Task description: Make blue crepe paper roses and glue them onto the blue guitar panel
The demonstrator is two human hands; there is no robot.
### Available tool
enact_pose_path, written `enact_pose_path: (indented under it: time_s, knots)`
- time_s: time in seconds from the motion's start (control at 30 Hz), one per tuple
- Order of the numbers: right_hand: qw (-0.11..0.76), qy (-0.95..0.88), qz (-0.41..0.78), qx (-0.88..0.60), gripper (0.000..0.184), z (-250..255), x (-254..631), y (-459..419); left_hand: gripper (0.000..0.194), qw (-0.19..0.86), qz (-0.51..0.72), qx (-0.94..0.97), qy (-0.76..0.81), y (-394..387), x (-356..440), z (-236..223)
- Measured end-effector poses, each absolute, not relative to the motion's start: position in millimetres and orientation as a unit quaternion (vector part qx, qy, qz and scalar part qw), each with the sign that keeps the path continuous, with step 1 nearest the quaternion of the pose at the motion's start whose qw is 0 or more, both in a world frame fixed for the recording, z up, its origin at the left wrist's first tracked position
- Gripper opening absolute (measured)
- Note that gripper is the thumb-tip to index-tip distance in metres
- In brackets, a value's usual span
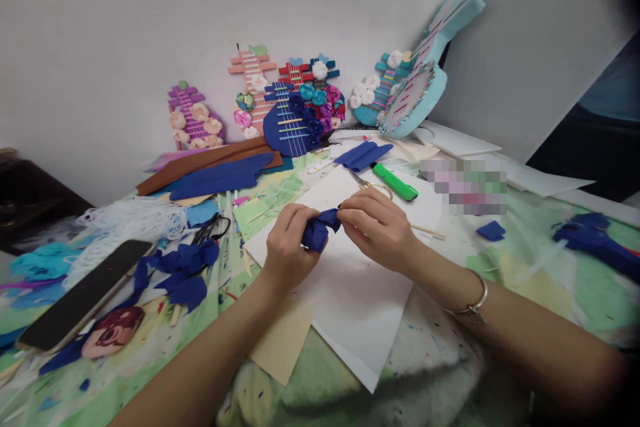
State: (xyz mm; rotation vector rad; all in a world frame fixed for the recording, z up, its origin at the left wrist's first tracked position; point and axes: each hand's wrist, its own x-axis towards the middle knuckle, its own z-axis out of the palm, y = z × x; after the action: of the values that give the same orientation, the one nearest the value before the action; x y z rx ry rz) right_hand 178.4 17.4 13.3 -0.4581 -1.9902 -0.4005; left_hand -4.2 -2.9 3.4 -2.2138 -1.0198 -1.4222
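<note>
Left hand (290, 247): our fingers curl nearly closed around the blue paper (315, 235).
Right hand (383, 230): our fingertips pinch its edge.
Blue paper: bunched between our hands, above the white sheet (360, 287); we judge it partly shaped, its edge unfinished.
Scissors (361, 180): near the cutter (395, 183).
Blue guitar (286, 128): flowers (313, 128) on.

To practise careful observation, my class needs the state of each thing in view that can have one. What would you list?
Blue paper: crumpled, held in both hands
Left hand: closed on the paper
Right hand: fingertips pinching the paper's edge
Phone: screen dark
White string: tangled
Scissors: partly hidden, open or shut unclear
Green cutter: lying down, blade not visible
Large light-blue guitar: propped at a slant
</note>
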Motion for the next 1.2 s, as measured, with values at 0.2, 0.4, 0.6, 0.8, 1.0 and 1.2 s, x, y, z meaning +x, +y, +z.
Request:
enact_pose_path:
  time_s: [0.2, 0.4, 0.6, 0.8, 1.0, 1.2]
  knots:
    - [0.501, -0.829, -0.155, -0.193, 0.015, 12, 178, 15, 0.016, 0.162, -0.497, -0.771, -0.364, -4, -4, 4]
    - [0.507, -0.827, -0.165, -0.177, 0.016, 11, 178, 16, 0.014, 0.153, -0.497, -0.765, -0.380, -3, -2, 6]
    - [0.508, -0.829, -0.155, -0.177, 0.017, 10, 177, 16, 0.014, 0.126, -0.513, -0.752, -0.394, -3, -3, 7]
    - [0.500, -0.841, -0.041, -0.204, 0.037, 13, 175, 12, 0.007, 0.071, -0.533, -0.729, -0.423, -4, -2, 8]
    - [0.496, -0.820, 0.141, -0.249, 0.058, 4, 170, 15, 0.009, -0.006, -0.526, -0.720, -0.453, -6, 3, 5]
    - [0.474, -0.774, 0.321, -0.270, 0.025, 0, 167, 18, 0.010, -0.062, -0.513, -0.715, -0.470, -6, 3, 5]
